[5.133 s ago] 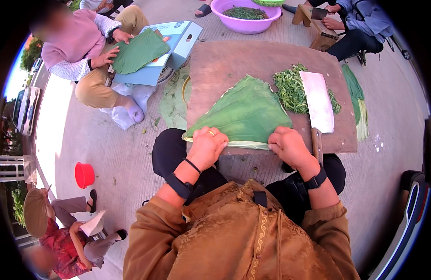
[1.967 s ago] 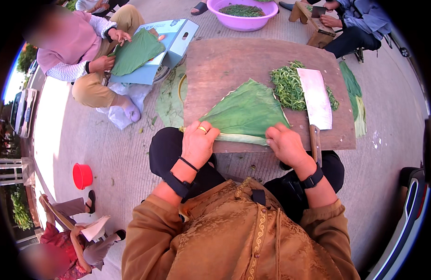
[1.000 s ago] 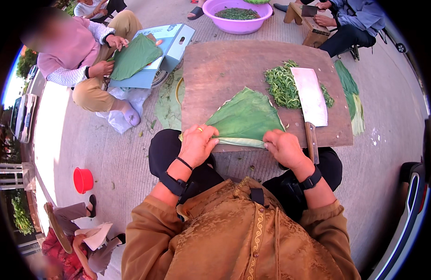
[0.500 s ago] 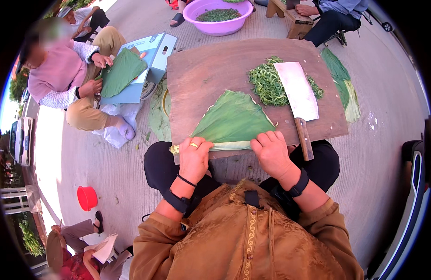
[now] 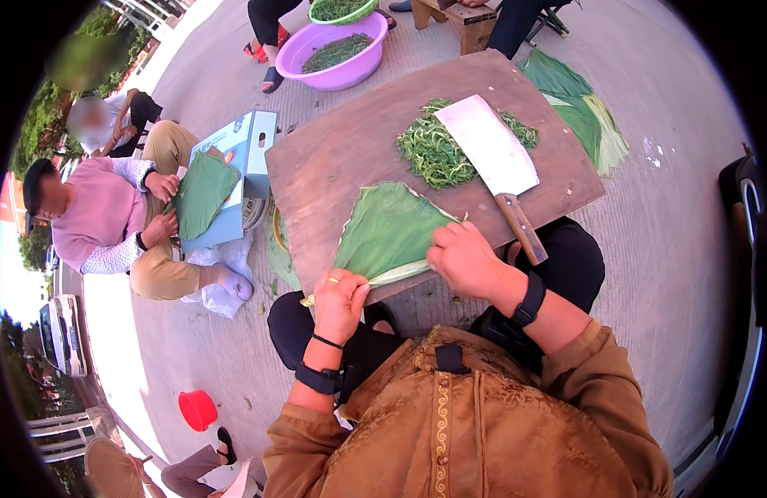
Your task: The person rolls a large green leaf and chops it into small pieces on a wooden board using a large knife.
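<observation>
A wide green leaf (image 5: 392, 224) lies on the wooden board (image 5: 333, 158) across my knees, its near edge folded into a pale strip. At that strip's left end, my left hand (image 5: 339, 303) is closed, thumb and fingers pinching the leaf. My right hand (image 5: 465, 259) grips the right end of the same edge, fingers curled in. Beyond the leaf sits a heap of shredded greens (image 5: 433, 149). A cleaver (image 5: 491, 145) with a wooden handle rests partly over the heap, its handle pointing toward me past the board's near edge.
Larger leaves (image 5: 578, 108) lie on the ground beyond the board's right side. A purple basin (image 5: 329, 54) of greens stands at the far side. To the left, a person (image 5: 109, 207) handles another leaf on a blue box (image 5: 250, 153). A red bucket (image 5: 198, 410) stands at lower left.
My view has turned, so the board appears tilted and shifted left. Both hands still pinch the leaf's near edge; the right hand now sits higher than the left.
</observation>
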